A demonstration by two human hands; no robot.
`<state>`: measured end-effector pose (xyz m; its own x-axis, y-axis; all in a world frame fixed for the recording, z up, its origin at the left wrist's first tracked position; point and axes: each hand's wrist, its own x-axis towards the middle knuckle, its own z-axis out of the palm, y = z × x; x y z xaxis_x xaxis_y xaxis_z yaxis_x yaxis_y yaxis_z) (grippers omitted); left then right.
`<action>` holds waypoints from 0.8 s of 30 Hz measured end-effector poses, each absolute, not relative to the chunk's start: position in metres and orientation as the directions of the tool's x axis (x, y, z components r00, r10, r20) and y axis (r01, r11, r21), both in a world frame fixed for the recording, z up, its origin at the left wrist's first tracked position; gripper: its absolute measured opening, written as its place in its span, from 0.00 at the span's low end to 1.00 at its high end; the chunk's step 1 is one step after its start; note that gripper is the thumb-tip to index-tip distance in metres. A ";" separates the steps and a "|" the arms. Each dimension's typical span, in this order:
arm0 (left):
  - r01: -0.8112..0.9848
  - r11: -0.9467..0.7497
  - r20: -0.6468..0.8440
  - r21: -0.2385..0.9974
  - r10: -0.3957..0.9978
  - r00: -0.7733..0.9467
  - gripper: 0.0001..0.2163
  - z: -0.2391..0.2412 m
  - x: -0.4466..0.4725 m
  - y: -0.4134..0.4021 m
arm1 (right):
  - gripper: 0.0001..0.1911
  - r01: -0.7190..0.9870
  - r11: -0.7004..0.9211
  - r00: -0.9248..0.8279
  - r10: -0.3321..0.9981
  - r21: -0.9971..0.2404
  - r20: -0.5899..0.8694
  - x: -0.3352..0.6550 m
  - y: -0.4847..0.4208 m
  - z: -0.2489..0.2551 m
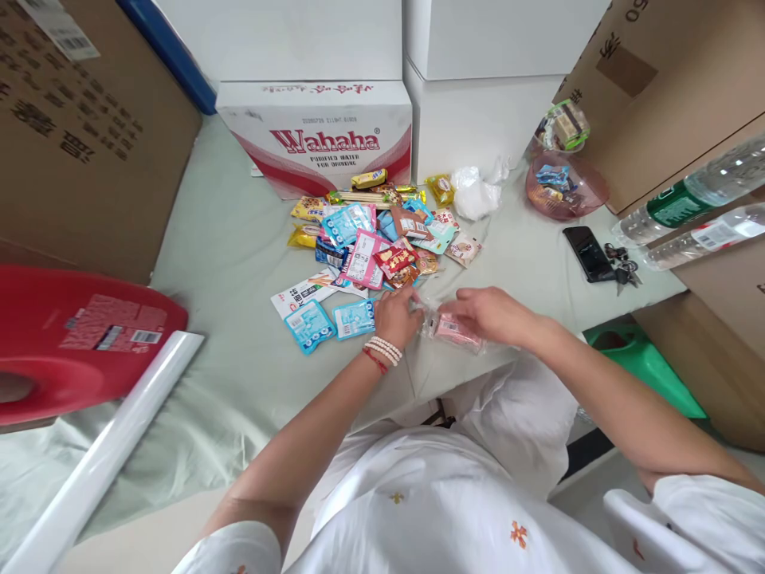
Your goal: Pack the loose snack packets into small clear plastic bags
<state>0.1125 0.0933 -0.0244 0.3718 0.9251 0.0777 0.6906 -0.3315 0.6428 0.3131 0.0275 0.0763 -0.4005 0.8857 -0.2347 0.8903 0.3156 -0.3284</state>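
My left hand (pixel 398 315), with bead bracelets at the wrist, and my right hand (pixel 490 313) are together at the near edge of the table. Both pinch a clear plastic bag (pixel 457 331) with a pink packet inside it. The left fingers grip the bag's left end, the right hand covers its right end. Just beyond the hands lies a heap of several small snack packets (pixel 382 239) in blue, pink, yellow and red. Two blue packets (pixel 331 321) lie to the left of my left hand.
A Wahaha water carton (pixel 316 135) stands behind the heap, white boxes behind it. At right: a pink bowl of snacks (pixel 565 187), a black phone (pixel 589 253), keys (pixel 621 267), two water bottles (pixel 693 211). At left: a red stool (pixel 72 343), a white roll (pixel 101 458), cardboard boxes.
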 end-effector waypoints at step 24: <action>0.381 -0.451 0.144 0.807 0.776 0.615 0.10 -0.012 0.041 0.099 | 0.18 0.898 0.189 -0.233 0.970 -0.398 -0.064 0.291 -0.038 0.020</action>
